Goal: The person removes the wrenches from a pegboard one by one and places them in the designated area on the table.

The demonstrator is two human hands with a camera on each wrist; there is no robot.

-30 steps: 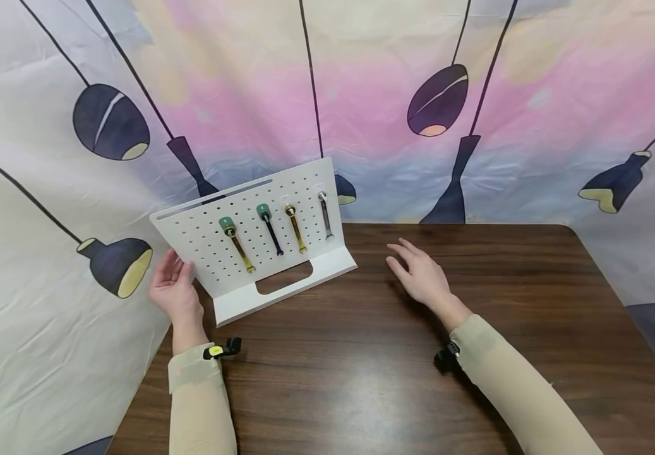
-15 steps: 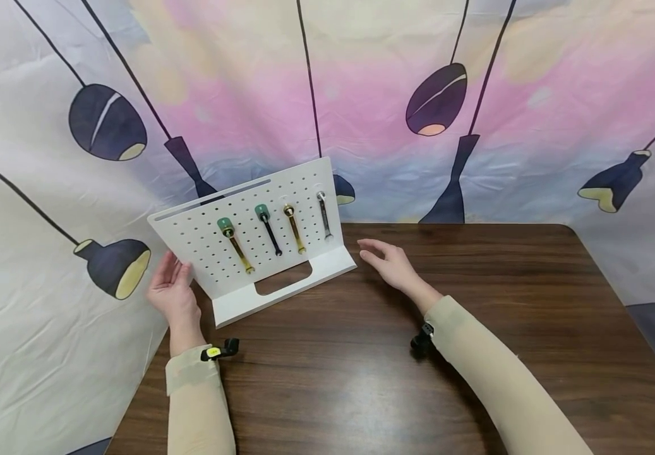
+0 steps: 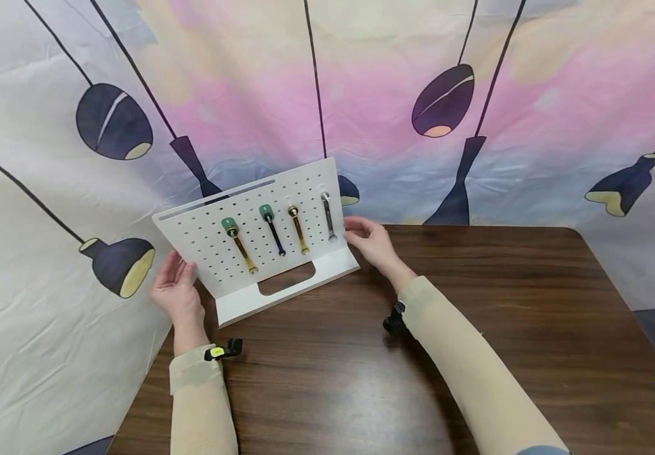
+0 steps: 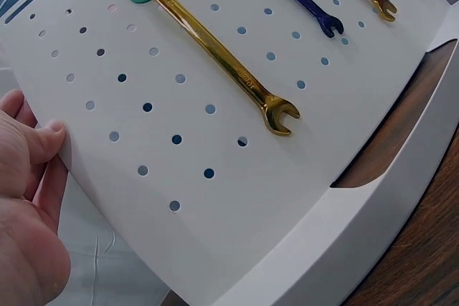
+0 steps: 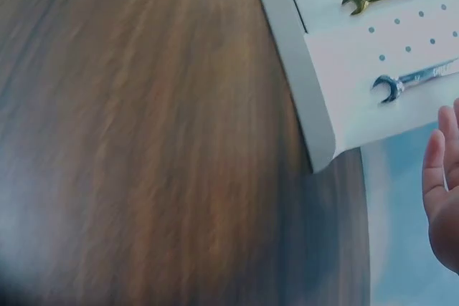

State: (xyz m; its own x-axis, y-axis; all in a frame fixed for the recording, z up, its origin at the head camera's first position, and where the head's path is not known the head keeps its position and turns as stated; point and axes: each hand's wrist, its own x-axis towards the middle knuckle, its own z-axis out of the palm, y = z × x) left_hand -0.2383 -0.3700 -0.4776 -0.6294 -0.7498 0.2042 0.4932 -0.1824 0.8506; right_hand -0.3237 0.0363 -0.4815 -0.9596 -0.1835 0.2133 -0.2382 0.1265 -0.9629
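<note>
A white pegboard stand (image 3: 202, 253) leans back at the far left of the table, with several combination wrenches hung on it. From left to right are a gold wrench (image 4: 215, 48) at a green holder, a dark purple wrench (image 3: 274, 232) at another green holder, a second gold wrench (image 3: 297, 230) and a silver wrench (image 5: 416, 78). My left hand (image 3: 178, 287) pinches the board's left edge, thumb in front and fingers behind. At the right edge, beside the silver wrench, my right hand (image 3: 374, 243) has its fingertips close to the board, fingers extended.
The dark wooden table (image 3: 327, 379) extends to the right and toward me. Behind it hangs a cloth backdrop (image 3: 384, 95) printed with lamps, close to the board's top. The stand's base has a long cut-out slot (image 3: 287, 279).
My right hand has moved left across the table to the pegboard's right edge. My left hand stays at the left edge, and the stand has not visibly shifted.
</note>
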